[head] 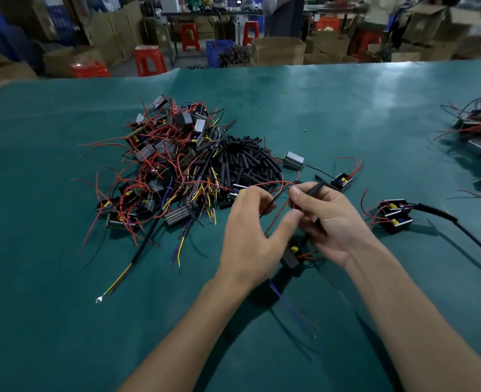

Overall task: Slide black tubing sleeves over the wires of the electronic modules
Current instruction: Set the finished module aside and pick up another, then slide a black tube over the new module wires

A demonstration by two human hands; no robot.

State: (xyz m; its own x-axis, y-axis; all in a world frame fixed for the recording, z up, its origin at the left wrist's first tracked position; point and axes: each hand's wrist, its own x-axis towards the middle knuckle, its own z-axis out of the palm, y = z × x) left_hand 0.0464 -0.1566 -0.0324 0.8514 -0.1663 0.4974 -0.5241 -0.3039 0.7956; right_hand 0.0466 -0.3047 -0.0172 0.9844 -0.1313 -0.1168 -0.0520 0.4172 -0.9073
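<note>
Both hands meet above the green table (64, 278), near its middle. My right hand (327, 222) pinches a thin black tubing sleeve (315, 187) between thumb and fingers. My left hand (250, 239) pinches red and black wires (276, 213) close to the sleeve's end. A small black module (291, 254) with a yellow part hangs below the hands on those wires. Behind the hands lie a heap of black sleeves (247, 162) and a tangled pile of modules with red wires (163, 165).
Two sleeved modules (396, 215) with a long black tube lie at the right. A single module (342, 181) and a grey one (293, 160) sit past my hands. Another wired pile (479, 125) is at the far right edge. Red stools and boxes stand beyond the table.
</note>
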